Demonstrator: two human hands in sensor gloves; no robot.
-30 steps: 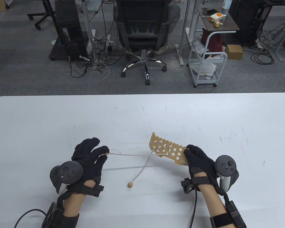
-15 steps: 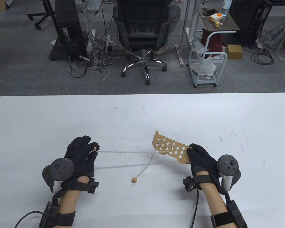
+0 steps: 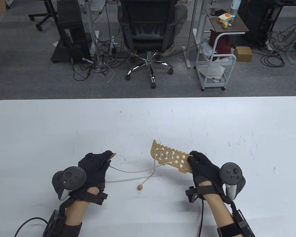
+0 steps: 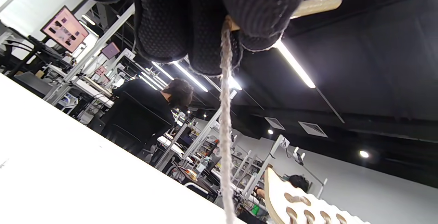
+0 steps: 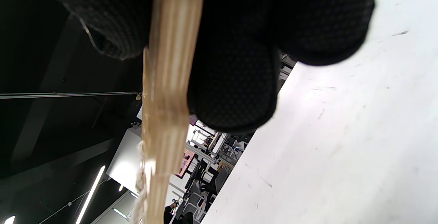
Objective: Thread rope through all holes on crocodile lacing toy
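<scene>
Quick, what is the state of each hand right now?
Left hand: pinching the wooden needle at the rope end.
Right hand: gripping the end of the crocodile board, held off the table.

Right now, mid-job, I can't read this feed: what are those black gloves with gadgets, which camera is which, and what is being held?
These are a person's two hands in black sensor gloves; the gadget strapped on the back of each is a tracker, not something held. The big picture looks down on the white table from above. The other two come from wrist cameras, tilted, so the room looks skewed. The left hand pinches the wooden needle at the rope's end; the rope sags across to the toy. The right hand grips the wooden crocodile lacing toy by one end, with some holes at the other end already laced. The rope's other end, with a wooden bead, lies on the table.
</scene>
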